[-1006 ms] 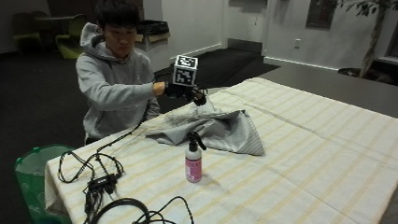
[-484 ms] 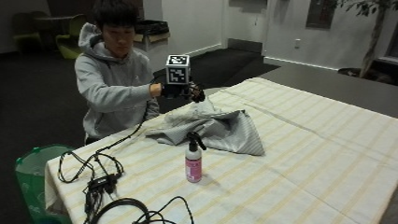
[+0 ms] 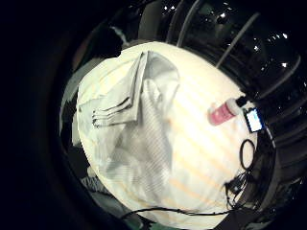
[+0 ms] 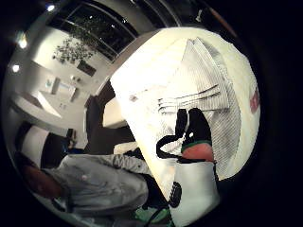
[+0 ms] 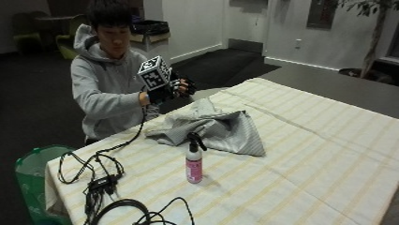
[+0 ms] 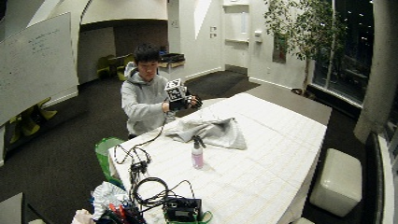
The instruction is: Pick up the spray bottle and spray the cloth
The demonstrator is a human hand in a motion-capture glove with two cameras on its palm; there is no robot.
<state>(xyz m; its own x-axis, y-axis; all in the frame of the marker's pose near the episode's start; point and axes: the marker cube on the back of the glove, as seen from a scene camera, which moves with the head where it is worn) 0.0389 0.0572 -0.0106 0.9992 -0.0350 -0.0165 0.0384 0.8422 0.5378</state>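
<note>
A pink spray bottle [image 5: 194,162] with a black trigger head stands upright on the striped tablecloth [image 5: 324,154], toward the table's near side. Behind it lies a crumpled grey striped cloth [image 5: 215,129]. My gloved right hand [image 5: 173,89] hangs in the air above the far edge of the cloth, in front of my chest, with its fingers relaxed and holding nothing. The little finger side palm view looks down on the cloth [image 3: 139,110] and the bottle [image 3: 221,113] well off to one side. In the wide outside view the bottle [image 6: 198,156] stands in front of the cloth [image 6: 208,130].
Black cables [image 5: 93,173] trail over the table's left end, with a coil [image 5: 124,211] at the near corner. A green bin [image 5: 34,168] stands on the floor beside the table. A small device with a lit screen [image 3: 253,120] lies near the bottle.
My right hand has drawn back a little toward my chest, staying raised above the cloth. Bottle and cloth have not moved.
</note>
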